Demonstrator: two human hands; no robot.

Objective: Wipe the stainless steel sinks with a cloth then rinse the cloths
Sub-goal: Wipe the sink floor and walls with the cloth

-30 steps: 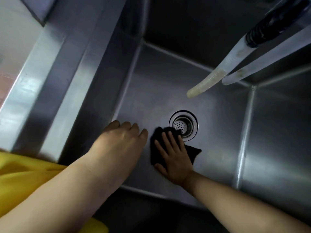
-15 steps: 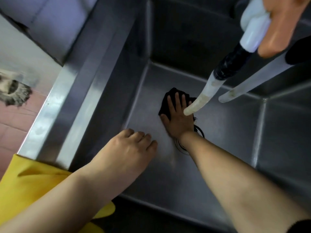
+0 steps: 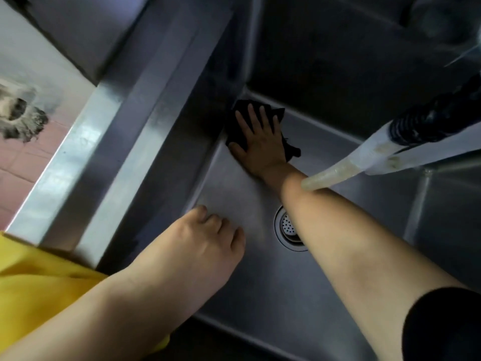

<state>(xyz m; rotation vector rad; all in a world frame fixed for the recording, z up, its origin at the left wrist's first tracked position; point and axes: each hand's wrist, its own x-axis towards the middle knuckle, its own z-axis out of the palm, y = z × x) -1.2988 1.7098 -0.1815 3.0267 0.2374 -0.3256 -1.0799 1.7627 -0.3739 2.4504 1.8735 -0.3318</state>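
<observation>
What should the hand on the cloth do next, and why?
Probably draw the black cloth back along the left wall toward the near edge. The right hand presses it flat into the far-left corner of the sink, so that seam lies next; the left hand rests on the floor.

The cloth (image 3: 240, 126) is black, the sink (image 3: 273, 295) dull grey steel, its drain (image 3: 287, 226) dotted with holes. The apron (image 3: 39, 290) is yellow, the hose (image 3: 338, 171) cloudy white, the floor (image 3: 15, 178) reddish tile.
</observation>
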